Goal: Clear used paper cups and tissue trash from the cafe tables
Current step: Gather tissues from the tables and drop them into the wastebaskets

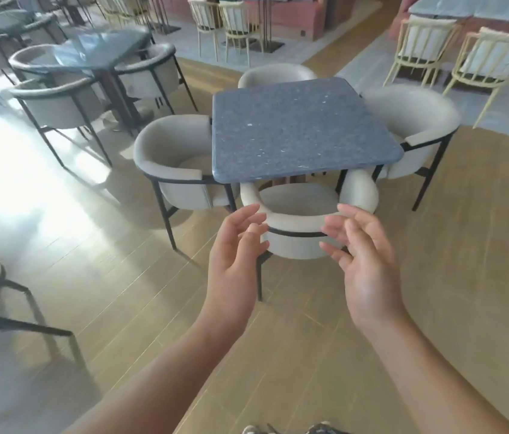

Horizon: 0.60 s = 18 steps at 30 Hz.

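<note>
A square blue-grey speckled cafe table stands straight ahead with a bare top; no cups or tissue show on it. My left hand and my right hand are raised side by side in the air in front of me, palms turned toward each other, fingers loosely curved and holding nothing. Both hands hover in front of the back of the nearest beige round-backed chair, which is tucked under the table's near edge. Whether the fingers touch the chair back is unclear.
Three more beige chairs ring the table: left, right, far side. A dark glass-topped table with similar chairs stands at the left rear. Cream wooden chairs line the back. Wooden floor surrounds me.
</note>
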Each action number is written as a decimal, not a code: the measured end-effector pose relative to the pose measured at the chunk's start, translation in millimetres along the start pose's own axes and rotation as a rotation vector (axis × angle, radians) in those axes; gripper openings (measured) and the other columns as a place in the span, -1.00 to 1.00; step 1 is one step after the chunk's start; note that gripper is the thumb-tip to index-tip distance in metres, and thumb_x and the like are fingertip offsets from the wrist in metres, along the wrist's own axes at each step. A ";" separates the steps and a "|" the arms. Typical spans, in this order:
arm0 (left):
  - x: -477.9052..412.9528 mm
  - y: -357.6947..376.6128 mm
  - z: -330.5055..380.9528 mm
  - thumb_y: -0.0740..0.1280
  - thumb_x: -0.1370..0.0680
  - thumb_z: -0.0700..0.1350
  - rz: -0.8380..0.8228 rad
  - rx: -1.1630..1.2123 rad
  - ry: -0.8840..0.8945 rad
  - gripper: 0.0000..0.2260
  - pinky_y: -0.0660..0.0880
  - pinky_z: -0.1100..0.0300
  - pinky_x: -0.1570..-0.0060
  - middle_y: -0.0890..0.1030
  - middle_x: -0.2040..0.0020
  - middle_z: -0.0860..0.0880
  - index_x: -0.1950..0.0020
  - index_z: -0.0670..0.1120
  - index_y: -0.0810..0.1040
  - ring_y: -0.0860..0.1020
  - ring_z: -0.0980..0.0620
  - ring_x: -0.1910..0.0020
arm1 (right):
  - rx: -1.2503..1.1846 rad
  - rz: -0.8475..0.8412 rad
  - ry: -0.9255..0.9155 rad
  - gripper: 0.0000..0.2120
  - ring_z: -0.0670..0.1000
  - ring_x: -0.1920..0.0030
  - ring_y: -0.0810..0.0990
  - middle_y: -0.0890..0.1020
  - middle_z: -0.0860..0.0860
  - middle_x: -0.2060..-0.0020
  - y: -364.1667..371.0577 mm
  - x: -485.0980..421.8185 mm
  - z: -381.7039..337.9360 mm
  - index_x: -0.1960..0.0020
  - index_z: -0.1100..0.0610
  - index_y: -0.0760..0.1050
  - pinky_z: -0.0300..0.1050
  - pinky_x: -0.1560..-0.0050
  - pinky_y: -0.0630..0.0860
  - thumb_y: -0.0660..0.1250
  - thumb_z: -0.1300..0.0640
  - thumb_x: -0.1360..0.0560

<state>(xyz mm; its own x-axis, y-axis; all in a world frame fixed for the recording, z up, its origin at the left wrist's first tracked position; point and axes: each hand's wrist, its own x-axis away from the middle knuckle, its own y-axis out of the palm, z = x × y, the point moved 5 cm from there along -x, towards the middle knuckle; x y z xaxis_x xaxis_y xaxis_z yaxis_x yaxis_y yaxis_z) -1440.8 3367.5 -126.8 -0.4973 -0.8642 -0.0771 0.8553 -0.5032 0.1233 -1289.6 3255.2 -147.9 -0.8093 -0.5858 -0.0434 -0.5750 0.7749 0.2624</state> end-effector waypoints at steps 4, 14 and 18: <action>-55.9 -25.5 -7.1 0.22 -0.60 -0.01 0.140 -0.010 0.022 -0.73 0.59 0.02 -0.23 0.69 -0.14 0.07 -0.25 0.07 0.60 0.64 0.07 -0.20 | 0.012 -0.120 0.044 -0.71 0.08 -0.24 0.65 0.69 0.04 -0.11 47.6 -63.6 21.3 -0.24 -0.03 0.60 0.08 -0.24 0.56 0.29 -0.04 -0.56; -162.9 -113.2 -4.1 0.21 -0.62 0.04 0.530 -0.060 0.079 -0.72 0.59 0.07 -0.22 0.66 -0.17 0.08 -0.28 0.11 0.58 0.62 0.06 -0.23 | 0.006 -0.508 0.140 -0.72 -0.01 -0.20 0.66 0.68 0.06 -0.12 205.7 -199.7 62.3 -0.21 -0.03 0.59 -0.02 -0.19 0.55 0.29 -0.05 -0.55; -189.1 -167.6 -2.5 0.21 -0.62 0.06 0.656 -0.079 0.092 -0.71 0.58 0.07 -0.23 0.66 -0.19 0.08 -0.30 0.11 0.57 0.62 0.06 -0.24 | 0.017 -0.638 0.150 -0.73 0.02 -0.21 0.66 0.68 0.09 -0.14 282.2 -220.1 82.1 -0.21 -0.02 0.60 0.00 -0.20 0.56 0.30 -0.05 -0.56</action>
<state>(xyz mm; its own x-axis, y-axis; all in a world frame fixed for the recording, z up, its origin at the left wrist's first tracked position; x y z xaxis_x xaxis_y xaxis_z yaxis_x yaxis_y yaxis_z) -1489.7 3615.3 -135.4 0.1415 -0.9853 -0.0952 0.9861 0.1319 0.1010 -1283.6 3622.3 -143.4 -0.2838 -0.9576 -0.0504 -0.9395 0.2671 0.2146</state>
